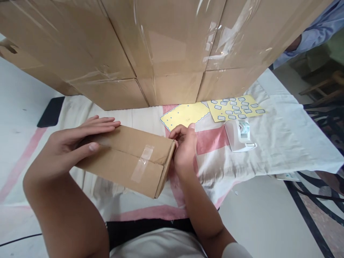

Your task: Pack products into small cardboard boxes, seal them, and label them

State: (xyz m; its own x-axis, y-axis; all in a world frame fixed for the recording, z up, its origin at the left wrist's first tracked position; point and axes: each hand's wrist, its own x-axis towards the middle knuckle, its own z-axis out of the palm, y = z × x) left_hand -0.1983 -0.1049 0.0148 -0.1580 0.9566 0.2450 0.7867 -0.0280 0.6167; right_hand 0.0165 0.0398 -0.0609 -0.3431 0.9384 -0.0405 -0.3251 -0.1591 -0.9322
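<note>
A small brown cardboard box [129, 157] lies at an angle on the cloth in front of me, with a short strip of clear tape [143, 163] across the seam of its upper face. My left hand [77, 139] holds its left end, the thumb on the upper face and the fingers stretched along the far side. At the right end, my right hand [185, 147] is closed against the box's edge with curled fingers; the fingertips are partly hidden. To the right of that hand stands a white tape dispenser [236, 136] with a roll in it.
Large taped cardboard boxes [177, 86] rise as a wall behind the work area. Before them lie a yellow sheet [185, 116] and a yellow sheet with several white labels [236, 108]. A black flat object [51, 111] is at left. Another person's blue sleeve [319, 32] shows upper right.
</note>
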